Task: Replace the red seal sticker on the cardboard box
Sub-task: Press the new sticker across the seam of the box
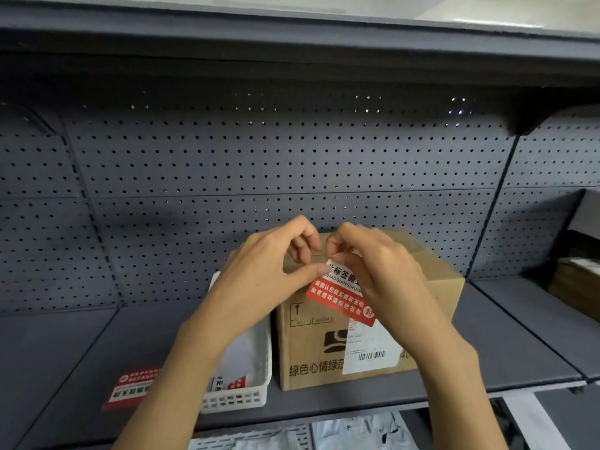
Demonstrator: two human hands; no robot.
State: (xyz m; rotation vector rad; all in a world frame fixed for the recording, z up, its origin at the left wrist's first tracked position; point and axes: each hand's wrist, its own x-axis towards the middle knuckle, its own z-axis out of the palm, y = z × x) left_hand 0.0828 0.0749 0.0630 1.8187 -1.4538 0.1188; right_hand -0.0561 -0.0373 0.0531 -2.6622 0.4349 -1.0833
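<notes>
A brown cardboard box (311, 349) stands on the grey shelf, with black Chinese print and a white barcode label on its front. A red and white seal sticker (337, 295) hangs tilted over the box's top front edge. My left hand (259, 274) pinches the sticker's upper white end from the left with thumb and forefinger. My right hand (380, 264) pinches the same end from the right and covers part of the sticker. Both hands meet just above the box's top. Whether the sticker's lower end touches the box front I cannot tell.
A white plastic basket (250, 381) stands left of the box with a red and white sticker inside. Another red sticker (133, 388) lies flat on the shelf (506, 349) at the left. A perforated grey back panel rises behind. Grey bags lie on the shelf below.
</notes>
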